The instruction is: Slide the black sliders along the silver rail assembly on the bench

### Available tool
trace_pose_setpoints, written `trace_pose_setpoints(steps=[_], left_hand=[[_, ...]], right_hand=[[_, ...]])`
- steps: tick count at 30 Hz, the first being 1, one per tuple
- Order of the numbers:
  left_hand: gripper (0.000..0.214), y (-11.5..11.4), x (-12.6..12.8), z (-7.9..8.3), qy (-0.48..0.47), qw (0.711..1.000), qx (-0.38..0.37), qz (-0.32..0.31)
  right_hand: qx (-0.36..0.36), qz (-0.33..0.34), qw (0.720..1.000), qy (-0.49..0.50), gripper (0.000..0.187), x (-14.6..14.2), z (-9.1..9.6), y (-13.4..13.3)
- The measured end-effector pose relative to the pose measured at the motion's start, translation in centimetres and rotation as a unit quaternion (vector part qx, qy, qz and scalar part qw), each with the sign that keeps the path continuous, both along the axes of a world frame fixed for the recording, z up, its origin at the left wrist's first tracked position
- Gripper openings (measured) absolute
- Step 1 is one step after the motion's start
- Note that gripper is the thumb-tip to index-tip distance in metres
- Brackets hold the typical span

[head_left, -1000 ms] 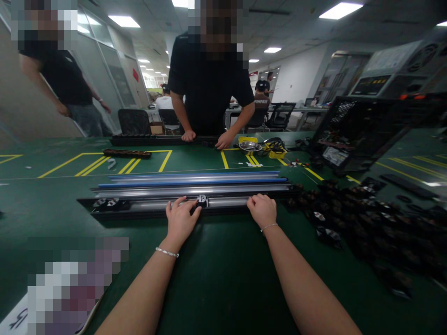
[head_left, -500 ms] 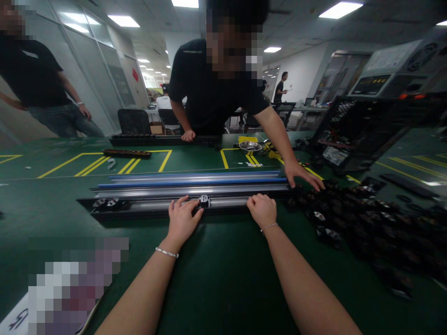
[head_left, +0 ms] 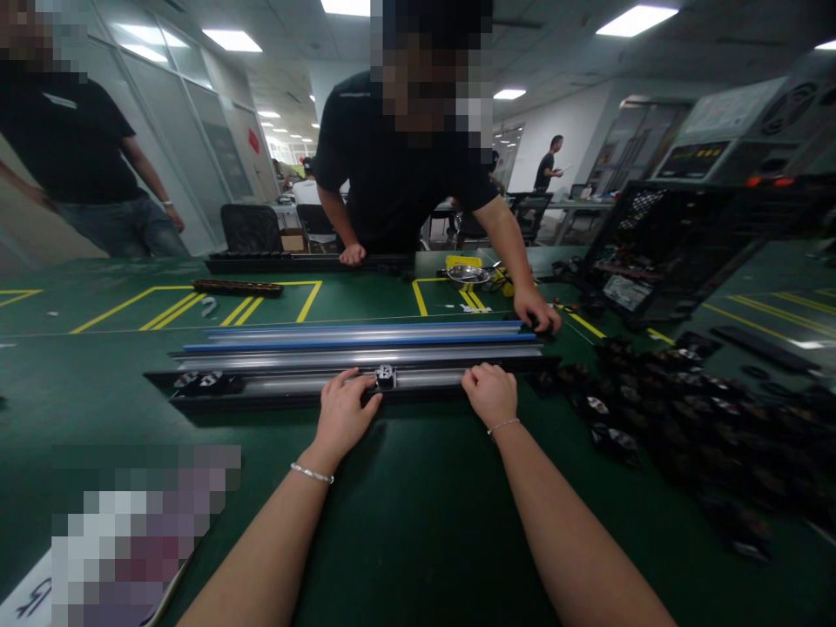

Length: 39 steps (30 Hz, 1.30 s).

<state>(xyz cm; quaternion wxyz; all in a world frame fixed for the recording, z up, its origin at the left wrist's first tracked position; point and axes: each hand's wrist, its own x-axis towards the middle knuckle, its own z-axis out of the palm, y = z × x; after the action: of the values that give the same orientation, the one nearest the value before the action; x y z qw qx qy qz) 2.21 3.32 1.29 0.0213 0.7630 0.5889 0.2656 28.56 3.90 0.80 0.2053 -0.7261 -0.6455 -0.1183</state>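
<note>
A long dark rail (head_left: 261,387) lies across the green table in front of me, with silver and blue-edged rails (head_left: 366,344) stacked just behind it. A small black and silver clip (head_left: 385,375) sits in the front rail. My left hand (head_left: 343,414) rests on the rail just left of the clip, its thumb and fingers pinching towards it. My right hand (head_left: 491,394) is curled with its fingertips on the rail's near edge, further right. Two similar clips (head_left: 199,380) sit at the rail's left end.
A heap of small black clips (head_left: 679,409) covers the table to the right. Across the table a person in black leans in, one hand (head_left: 536,311) at the rails' right end. A black open-frame case (head_left: 659,252), a metal bowl (head_left: 468,273) and dark trays (head_left: 306,261) stand behind.
The clip and my left hand have slid slightly right along the rail. The person opposite reached a hand into the clip heap, then drew it back to the rails' right end.
</note>
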Motion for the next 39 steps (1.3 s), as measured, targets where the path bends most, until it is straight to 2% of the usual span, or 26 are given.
trace_pose_setpoints(steps=[24, 39], left_hand=[[0.031, 0.26, -0.21, -0.57, 0.016, 0.998, 0.014, -0.054], [0.035, -0.05, -0.15, -0.14, 0.046, 0.996, 0.003, -0.073]], right_hand=[[-0.009, 0.001, 1.000, 0.002, 0.032, -0.14, 0.26, -0.10], [0.009, -0.001, 1.000, 0.009, 0.032, -0.43, 0.34, -0.14]])
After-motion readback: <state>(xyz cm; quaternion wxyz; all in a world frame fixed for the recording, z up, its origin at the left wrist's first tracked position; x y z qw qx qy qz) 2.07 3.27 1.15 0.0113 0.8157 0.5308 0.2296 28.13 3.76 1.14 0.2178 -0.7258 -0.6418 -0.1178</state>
